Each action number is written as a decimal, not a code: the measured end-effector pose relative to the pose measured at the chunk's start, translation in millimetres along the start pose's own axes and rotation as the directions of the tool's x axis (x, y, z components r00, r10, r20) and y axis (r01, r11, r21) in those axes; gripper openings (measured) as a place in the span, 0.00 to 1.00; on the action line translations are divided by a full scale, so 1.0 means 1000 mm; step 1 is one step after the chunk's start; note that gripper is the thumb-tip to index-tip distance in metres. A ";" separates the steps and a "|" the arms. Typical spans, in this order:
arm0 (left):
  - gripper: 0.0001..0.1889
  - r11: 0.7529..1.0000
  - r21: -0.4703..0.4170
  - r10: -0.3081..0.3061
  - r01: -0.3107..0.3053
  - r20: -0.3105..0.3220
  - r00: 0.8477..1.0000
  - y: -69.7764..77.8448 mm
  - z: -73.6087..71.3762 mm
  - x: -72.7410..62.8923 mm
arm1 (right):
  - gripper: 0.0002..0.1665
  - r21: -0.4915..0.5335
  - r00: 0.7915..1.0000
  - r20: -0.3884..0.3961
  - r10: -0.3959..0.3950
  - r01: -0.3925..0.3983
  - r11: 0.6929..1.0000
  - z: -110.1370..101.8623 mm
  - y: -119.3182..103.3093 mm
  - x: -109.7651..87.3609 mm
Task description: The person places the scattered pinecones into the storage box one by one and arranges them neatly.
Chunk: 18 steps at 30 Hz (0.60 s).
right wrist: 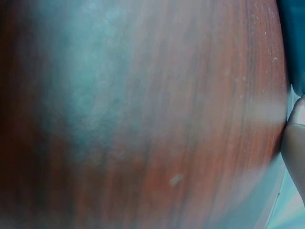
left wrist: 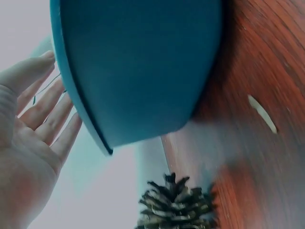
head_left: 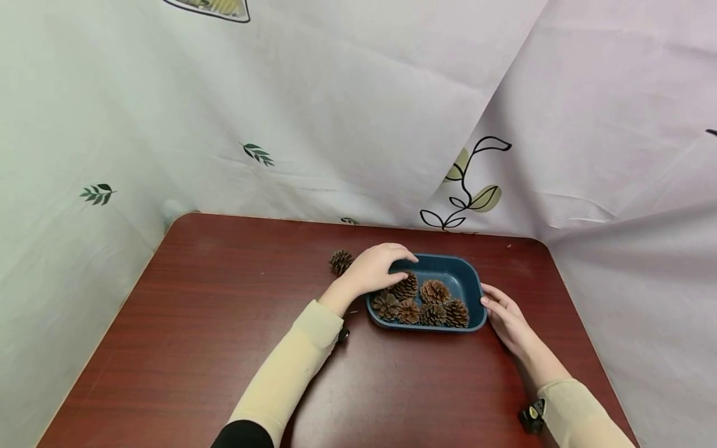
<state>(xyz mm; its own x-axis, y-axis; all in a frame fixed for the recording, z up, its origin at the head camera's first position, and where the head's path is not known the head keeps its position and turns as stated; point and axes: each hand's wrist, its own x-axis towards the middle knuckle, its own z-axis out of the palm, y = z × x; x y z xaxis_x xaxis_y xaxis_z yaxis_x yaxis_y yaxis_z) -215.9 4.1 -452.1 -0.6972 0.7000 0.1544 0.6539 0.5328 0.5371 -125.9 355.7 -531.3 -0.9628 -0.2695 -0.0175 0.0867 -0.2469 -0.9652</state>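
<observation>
A blue plastic bin (head_left: 456, 274) stands on the table with several brown pine cones (head_left: 434, 291) inside it. My left hand (head_left: 376, 269) reaches over the bin's left end, thumb and fingers apart above the cones. In the left wrist view, that hand's fingers (left wrist: 46, 114) extend past the rim with nothing in them. At the bin's right end, my right hand (head_left: 508, 317) touches the rim and outer wall with its thumb and fairly straight fingers. Only its thumb (right wrist: 296, 138) shows in the right wrist view, against the bin's corner (right wrist: 293, 43).
One pine cone (head_left: 340, 262) lies outside the bin, left of it, close to my left hand. A small pale scrap (left wrist: 262, 113) lies on the reddish-brown wooden table (head_left: 224, 323). A white leaf-printed cloth (head_left: 336, 112) hangs behind the table.
</observation>
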 end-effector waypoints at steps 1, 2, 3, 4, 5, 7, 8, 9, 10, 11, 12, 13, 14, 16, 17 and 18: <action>0.19 1.000 0.001 -0.004 0.004 -0.008 1.000 -0.002 -0.001 -0.002 | 0.26 -0.002 1.000 -0.002 0.000 0.000 1.000 0.000 0.000 0.000; 0.19 1.000 0.001 -0.008 0.008 -0.015 1.000 -0.003 -0.002 -0.004 | 0.26 -0.004 1.000 -0.003 0.000 0.000 1.000 0.001 0.000 0.000; 0.19 1.000 0.002 -0.011 0.012 -0.023 1.000 -0.004 -0.003 -0.006 | 0.26 -0.006 1.000 -0.006 0.000 0.000 1.000 0.001 0.000 0.000; 0.19 1.000 0.003 -0.016 0.016 -0.030 0.999 -0.005 -0.004 -0.007 | 0.25 -0.005 1.000 -0.009 0.000 0.000 1.000 0.001 -0.001 0.000; 0.19 1.000 0.000 -0.019 0.019 -0.038 0.999 -0.006 -0.005 -0.009 | 0.25 -0.008 1.000 -0.013 0.000 0.000 1.000 0.002 -0.001 0.000; 0.19 1.000 -0.013 -0.028 0.027 -0.052 0.998 -0.007 -0.008 -0.013 | 0.24 -0.019 1.000 -0.028 0.003 -0.004 1.000 0.002 -0.001 0.000; 0.19 0.999 -0.020 -0.033 0.032 -0.058 0.998 -0.007 -0.010 -0.015 | 0.24 -0.020 1.000 -0.028 0.004 -0.005 1.000 0.003 -0.001 0.000; 0.19 0.999 -0.023 -0.037 0.035 -0.063 0.997 -0.007 -0.011 -0.017 | 0.24 -0.019 1.000 -0.028 0.004 -0.005 1.000 0.003 -0.002 0.000; 0.19 0.999 -0.029 -0.041 0.039 -0.069 0.997 -0.008 -0.013 -0.018 | 0.24 -0.014 1.000 -0.028 0.003 -0.003 1.000 0.003 -0.002 0.000; 0.19 0.999 -0.035 -0.044 0.042 -0.076 0.996 -0.008 -0.014 -0.020 | 0.24 -0.009 1.000 -0.028 0.001 -0.001 1.000 0.004 -0.002 0.000; 0.19 0.998 -0.036 -0.046 0.043 -0.084 0.995 -0.009 -0.016 -0.022 | 0.24 -0.004 1.000 -0.026 -0.001 0.001 1.000 0.004 -0.002 0.000; 0.19 0.998 -0.034 -0.047 0.044 -0.092 0.995 -0.010 -0.017 -0.023 | 0.24 0.003 1.000 -0.023 -0.003 0.003 1.000 0.004 -0.002 0.000; 0.18 0.999 -0.029 -0.046 0.043 -0.101 0.994 -0.011 -0.018 -0.024 | 0.25 0.008 1.000 -0.020 -0.006 0.006 1.000 0.004 -0.002 0.000; 0.18 0.999 -0.022 -0.039 0.037 -0.119 0.992 -0.013 -0.020 -0.027 | 0.25 0.020 1.000 -0.016 -0.012 0.013 1.000 0.005 -0.001 0.000; 0.18 0.999 -0.021 -0.035 0.033 -0.129 0.991 -0.014 -0.021 -0.029 | 0.25 0.023 1.000 -0.014 -0.015 0.015 1.000 0.005 -0.001 0.000; 0.18 0.999 -0.018 -0.033 0.031 -0.138 0.990 -0.016 -0.021 -0.030 | 0.25 0.023 1.000 -0.014 -0.016 0.017 1.000 0.005 -0.001 0.000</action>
<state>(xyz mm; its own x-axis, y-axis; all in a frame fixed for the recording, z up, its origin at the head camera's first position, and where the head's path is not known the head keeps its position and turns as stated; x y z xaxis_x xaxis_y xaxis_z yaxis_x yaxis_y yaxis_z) -211.7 -35.7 -447.6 -0.7524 0.6095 0.2498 0.6268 0.5458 0.5561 -124.3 351.6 -529.5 -0.9677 -0.2522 -0.0055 0.0766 -0.2731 -0.9589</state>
